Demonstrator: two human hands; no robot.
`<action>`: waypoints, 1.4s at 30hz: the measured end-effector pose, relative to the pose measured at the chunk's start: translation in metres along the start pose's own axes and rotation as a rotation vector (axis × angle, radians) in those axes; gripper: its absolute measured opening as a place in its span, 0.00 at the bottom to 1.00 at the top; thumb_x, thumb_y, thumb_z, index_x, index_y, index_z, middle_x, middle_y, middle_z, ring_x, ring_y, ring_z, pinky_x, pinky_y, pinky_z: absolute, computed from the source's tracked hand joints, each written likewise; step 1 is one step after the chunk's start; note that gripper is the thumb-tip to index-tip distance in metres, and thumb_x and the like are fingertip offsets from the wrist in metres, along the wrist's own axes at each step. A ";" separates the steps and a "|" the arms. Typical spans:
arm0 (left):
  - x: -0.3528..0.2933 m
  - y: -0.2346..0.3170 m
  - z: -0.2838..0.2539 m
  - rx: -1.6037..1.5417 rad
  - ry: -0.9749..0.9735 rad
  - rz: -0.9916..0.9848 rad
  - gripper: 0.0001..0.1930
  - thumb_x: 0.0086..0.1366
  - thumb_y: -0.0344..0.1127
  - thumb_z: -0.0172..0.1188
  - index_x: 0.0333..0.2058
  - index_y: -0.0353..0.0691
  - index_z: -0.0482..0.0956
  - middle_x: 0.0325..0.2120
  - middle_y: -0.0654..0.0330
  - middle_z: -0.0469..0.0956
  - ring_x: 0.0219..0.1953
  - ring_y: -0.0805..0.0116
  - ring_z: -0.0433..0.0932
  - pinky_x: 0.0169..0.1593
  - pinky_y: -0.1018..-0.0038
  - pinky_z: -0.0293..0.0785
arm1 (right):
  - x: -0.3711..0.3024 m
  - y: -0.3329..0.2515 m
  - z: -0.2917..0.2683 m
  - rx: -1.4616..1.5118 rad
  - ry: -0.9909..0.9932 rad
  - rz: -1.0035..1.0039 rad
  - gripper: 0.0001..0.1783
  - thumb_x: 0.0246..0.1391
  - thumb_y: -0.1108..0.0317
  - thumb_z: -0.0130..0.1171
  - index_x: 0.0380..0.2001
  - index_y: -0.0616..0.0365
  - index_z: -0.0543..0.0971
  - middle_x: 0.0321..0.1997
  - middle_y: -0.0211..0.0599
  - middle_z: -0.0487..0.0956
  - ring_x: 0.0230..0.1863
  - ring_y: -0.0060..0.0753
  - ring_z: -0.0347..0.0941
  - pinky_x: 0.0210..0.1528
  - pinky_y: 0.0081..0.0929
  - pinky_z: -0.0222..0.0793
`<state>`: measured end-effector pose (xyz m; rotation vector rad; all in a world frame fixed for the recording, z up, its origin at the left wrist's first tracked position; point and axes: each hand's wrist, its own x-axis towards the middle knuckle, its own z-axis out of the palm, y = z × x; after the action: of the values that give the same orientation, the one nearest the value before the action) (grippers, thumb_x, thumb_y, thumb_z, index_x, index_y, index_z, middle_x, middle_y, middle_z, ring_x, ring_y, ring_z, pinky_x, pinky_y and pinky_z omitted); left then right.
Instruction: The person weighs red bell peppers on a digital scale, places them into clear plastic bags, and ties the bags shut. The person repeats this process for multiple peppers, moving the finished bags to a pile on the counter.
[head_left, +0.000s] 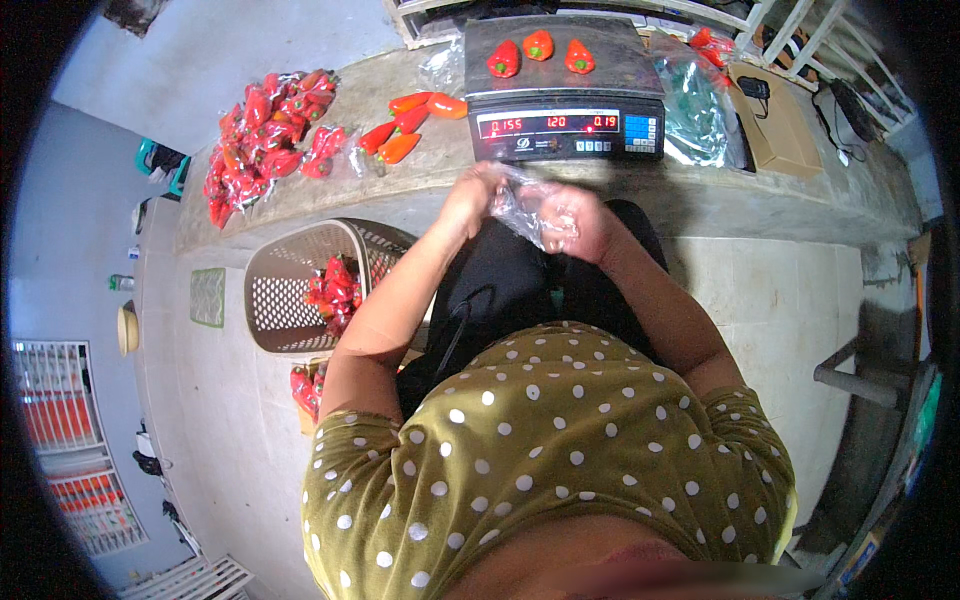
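Observation:
A clear plastic bag (520, 208) is stretched between my two hands, just in front of the counter edge and above my lap. My left hand (470, 200) is closed on its upper left side. Curled fingers of my right hand (578, 222) grip the bag's other side. Beyond them stands a digital scale (568, 132) with a lit red display. On its metal plate sit three red peppers (538, 45), spaced apart. Several loose red and orange peppers (400, 130) lie on the counter left of the scale.
A heap of bagged red peppers (268, 135) covers the counter's left part. Below it a beige plastic basket (290, 262) holds more peppers. Clear bags (695, 115) and an open cardboard box (778, 125) lie right of the scale. The concrete counter (340, 205) runs across in front.

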<state>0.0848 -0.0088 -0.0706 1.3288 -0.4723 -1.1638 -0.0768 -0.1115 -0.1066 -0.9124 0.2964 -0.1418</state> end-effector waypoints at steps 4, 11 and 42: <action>-0.012 0.007 0.019 -0.083 -0.160 0.002 0.07 0.61 0.32 0.43 0.37 0.40 0.66 0.17 0.67 0.66 0.17 0.76 0.65 0.18 0.77 0.64 | 0.001 -0.013 0.003 -0.286 -0.027 0.166 0.13 0.45 0.68 0.53 0.35 0.63 0.74 0.32 0.34 0.74 0.24 0.22 0.69 0.24 0.19 0.69; -0.030 0.044 0.024 0.922 -0.197 0.681 0.14 0.52 0.19 0.49 0.37 0.39 0.76 0.32 0.58 0.73 0.37 0.68 0.69 0.44 0.77 0.63 | 0.033 -0.055 -0.034 -0.352 0.022 -0.310 0.21 0.42 0.80 0.53 0.43 0.60 0.68 0.45 0.39 0.70 0.43 0.21 0.68 0.40 0.19 0.68; 0.029 0.110 0.030 -0.062 -0.274 0.272 0.34 0.43 0.16 0.43 0.54 0.32 0.54 0.31 0.55 0.73 0.20 0.77 0.71 0.19 0.83 0.65 | 0.099 -0.131 0.010 -0.601 -0.341 -0.285 0.24 0.42 0.78 0.49 0.47 0.59 0.62 0.44 0.34 0.66 0.47 0.23 0.62 0.48 0.22 0.59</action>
<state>0.1138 -0.0669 0.0278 1.0189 -0.7841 -1.1248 0.0206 -0.2078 -0.0155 -1.5519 -0.1246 -0.1595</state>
